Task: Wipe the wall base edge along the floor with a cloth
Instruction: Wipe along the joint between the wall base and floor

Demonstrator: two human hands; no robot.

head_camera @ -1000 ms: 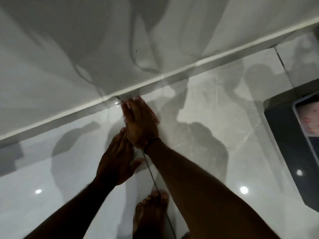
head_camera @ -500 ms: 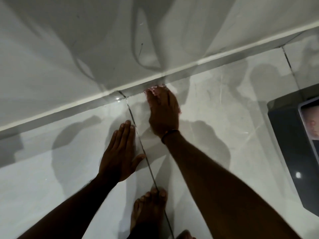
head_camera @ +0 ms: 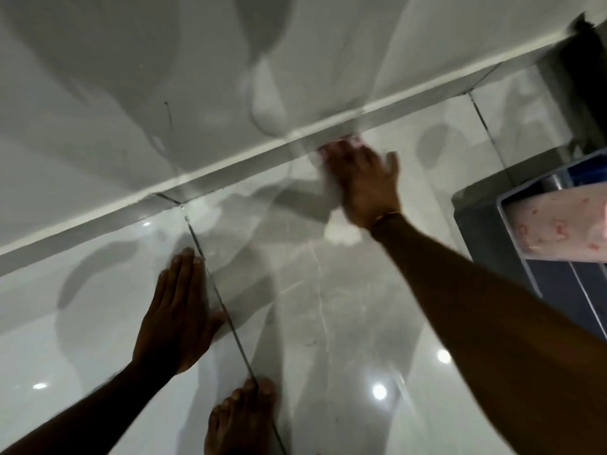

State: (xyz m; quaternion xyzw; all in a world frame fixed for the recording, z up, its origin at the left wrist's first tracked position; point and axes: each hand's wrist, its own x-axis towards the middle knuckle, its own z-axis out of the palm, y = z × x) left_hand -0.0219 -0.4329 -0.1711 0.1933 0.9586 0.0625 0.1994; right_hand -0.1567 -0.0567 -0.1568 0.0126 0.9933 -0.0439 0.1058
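Right hand [head_camera: 364, 178] is flat on a white cloth [head_camera: 340, 229], palm pressing it down at the wall base edge [head_camera: 230, 162]. Left hand [head_camera: 174, 320] lies open, fingers spread flat on the floor [head_camera: 98, 356], holding nothing.

My arms are bare, no sleeves; a thin band [head_camera: 387, 217] circles my right wrist, and my foot [head_camera: 241, 418] is bare

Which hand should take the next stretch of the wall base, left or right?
Right. The right hand presses the cloth against the wall base edge; the left hand lies flat on the floor, bracing.
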